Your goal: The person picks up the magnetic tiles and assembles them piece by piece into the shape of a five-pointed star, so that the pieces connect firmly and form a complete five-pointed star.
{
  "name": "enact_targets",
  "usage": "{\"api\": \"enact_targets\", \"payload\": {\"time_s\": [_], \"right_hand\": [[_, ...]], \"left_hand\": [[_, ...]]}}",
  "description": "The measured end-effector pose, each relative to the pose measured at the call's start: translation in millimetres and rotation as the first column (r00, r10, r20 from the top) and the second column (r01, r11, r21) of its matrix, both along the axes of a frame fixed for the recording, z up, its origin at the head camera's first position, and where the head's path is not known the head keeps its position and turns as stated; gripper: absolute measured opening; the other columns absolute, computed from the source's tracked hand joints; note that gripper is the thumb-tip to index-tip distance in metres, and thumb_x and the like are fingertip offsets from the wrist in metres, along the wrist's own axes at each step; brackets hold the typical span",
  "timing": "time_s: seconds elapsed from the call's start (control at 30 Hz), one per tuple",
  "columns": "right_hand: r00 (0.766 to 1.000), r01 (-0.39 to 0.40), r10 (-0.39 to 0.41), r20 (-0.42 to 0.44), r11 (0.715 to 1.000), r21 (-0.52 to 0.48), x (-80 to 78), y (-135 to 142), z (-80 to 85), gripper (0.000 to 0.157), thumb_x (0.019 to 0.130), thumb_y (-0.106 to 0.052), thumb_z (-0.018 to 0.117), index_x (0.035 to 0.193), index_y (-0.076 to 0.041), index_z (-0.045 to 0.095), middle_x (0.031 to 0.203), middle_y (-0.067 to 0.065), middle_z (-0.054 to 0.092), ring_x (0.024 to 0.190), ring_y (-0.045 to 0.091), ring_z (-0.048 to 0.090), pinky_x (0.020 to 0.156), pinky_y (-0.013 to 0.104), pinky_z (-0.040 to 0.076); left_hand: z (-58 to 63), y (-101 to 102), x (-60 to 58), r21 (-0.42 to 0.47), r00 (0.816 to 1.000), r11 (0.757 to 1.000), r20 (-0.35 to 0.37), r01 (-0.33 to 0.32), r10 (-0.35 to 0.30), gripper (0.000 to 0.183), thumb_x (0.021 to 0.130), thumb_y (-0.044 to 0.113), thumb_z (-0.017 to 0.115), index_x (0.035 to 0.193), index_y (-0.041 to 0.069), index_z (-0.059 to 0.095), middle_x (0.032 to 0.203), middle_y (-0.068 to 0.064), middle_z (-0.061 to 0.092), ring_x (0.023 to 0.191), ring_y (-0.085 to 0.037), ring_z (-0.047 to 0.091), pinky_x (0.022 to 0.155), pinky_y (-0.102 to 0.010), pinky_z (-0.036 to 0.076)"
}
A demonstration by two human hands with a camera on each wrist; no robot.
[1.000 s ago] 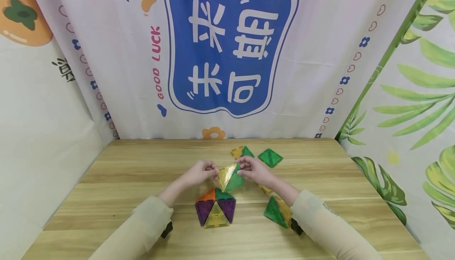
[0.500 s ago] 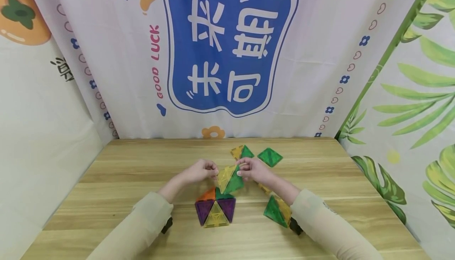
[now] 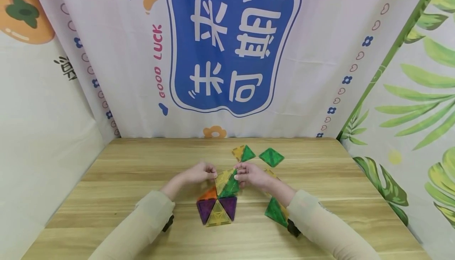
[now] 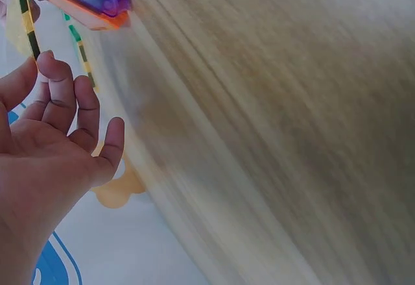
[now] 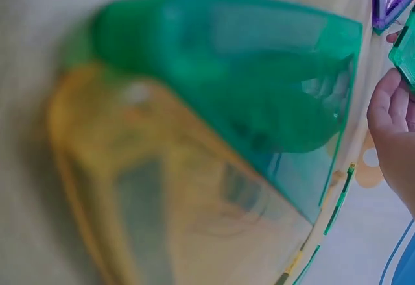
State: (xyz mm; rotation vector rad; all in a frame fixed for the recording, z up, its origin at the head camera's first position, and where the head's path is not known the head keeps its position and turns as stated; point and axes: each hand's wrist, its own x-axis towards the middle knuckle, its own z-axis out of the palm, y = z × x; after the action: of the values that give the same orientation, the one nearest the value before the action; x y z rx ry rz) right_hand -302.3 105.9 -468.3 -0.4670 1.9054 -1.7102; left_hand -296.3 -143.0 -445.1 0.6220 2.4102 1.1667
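Observation:
In the head view my left hand (image 3: 199, 173) pinches the left edge of a translucent yellow triangular magnetic tile (image 3: 223, 180). That tile is joined along a slanted side to a green triangular magnetic tile (image 3: 229, 189), whose right side my right hand (image 3: 251, 175) grips. The pair is tilted right behind a small cluster, its lower corner at the cluster's middle. This cluster has an orange tile (image 3: 209, 193), purple tiles (image 3: 228, 205) and a yellow front tile (image 3: 218, 215). The left wrist view shows thumb and index finger on the yellow tile's edge (image 4: 30, 28), other fingers loosely bent.
A yellow-green pair (image 3: 247, 153) and a green diamond pair (image 3: 271, 157) lie at the back of the wooden table (image 3: 142, 157). Another green tile (image 3: 275, 212) joined to a yellow one lies beside the right forearm, with a yellow piece (image 3: 271, 173) behind it, partly hidden.
Both hands have lowered the yellow-green pair slightly toward the cluster. It now covers the cluster's rear green tile, which showed before.

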Motion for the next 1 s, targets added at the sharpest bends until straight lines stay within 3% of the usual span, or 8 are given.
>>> {"api": "enact_targets", "payload": {"time_s": [0.23,0.5,0.67,0.9,1.0], "right_hand": [[0.999,0.032,-0.033,0.038,0.999,0.017,-1.2,-4,-3.1,0.04,0.092,0.002,0.055,0.128,0.008,0.04,0.086,0.003,0.048,0.08,0.015,0.058,0.079,0.038,0.056],[0.986,0.056,-0.021,-0.167,0.976,0.21,-5.4,-10,-4.3,0.035,0.091,-0.012,0.062,0.124,-0.001,0.054,0.101,0.009,0.059,0.074,0.015,0.056,0.062,0.028,0.05],[0.991,0.048,-0.027,-0.131,0.986,0.161,-6.4,-14,-5.2,0.037,0.091,-0.006,0.061,0.126,0.001,0.053,0.099,0.008,0.057,0.069,0.014,0.058,0.06,0.027,0.053],[0.995,0.046,-0.036,-0.093,0.994,0.1,-4.9,-16,-2.5,0.037,0.09,0.004,0.057,0.127,0.003,0.05,0.1,0.011,0.055,0.069,0.016,0.06,0.066,0.031,0.057],[0.995,0.029,-0.021,-0.098,0.996,0.079,-3.5,-14,-0.7,0.038,0.09,0.006,0.055,0.128,0.005,0.049,0.106,0.015,0.056,0.075,0.018,0.063,0.071,0.034,0.057]], "left_hand": [[-1.3,-1,-2.1,-0.038,0.999,0.999,-0.012,0.033,-0.033,0.017,0.097,0.011,0.051,0.09,-0.001,0.061,0.078,-0.012,0.06,0.054,-0.011,0.042,0.049,-0.022,0.037],[-6.5,-5,-3.9,-0.107,0.996,0.992,-0.049,0.069,-0.074,0.016,0.095,0.012,0.055,0.09,0.003,0.067,0.071,-0.012,0.061,0.052,-0.012,0.047,0.049,-0.021,0.038],[-8.4,-5,-4.2,-0.136,0.99,0.986,-0.089,0.096,-0.108,0.014,0.093,0.011,0.058,0.089,0.003,0.069,0.075,-0.008,0.064,0.057,-0.012,0.049,0.051,-0.021,0.041],[-8.7,-5,-4.5,-0.159,0.984,0.982,-0.128,0.102,-0.123,0.016,0.092,0.01,0.06,0.103,0.004,0.07,0.093,-0.005,0.069,0.08,-0.012,0.058,0.07,-0.026,0.049],[-10.2,-6,-4.6,-0.161,0.982,0.981,-0.133,0.112,-0.134,0.013,0.092,0.009,0.06,0.099,0.005,0.07,0.09,-0.003,0.069,0.079,-0.01,0.057,0.07,-0.025,0.05]]}}
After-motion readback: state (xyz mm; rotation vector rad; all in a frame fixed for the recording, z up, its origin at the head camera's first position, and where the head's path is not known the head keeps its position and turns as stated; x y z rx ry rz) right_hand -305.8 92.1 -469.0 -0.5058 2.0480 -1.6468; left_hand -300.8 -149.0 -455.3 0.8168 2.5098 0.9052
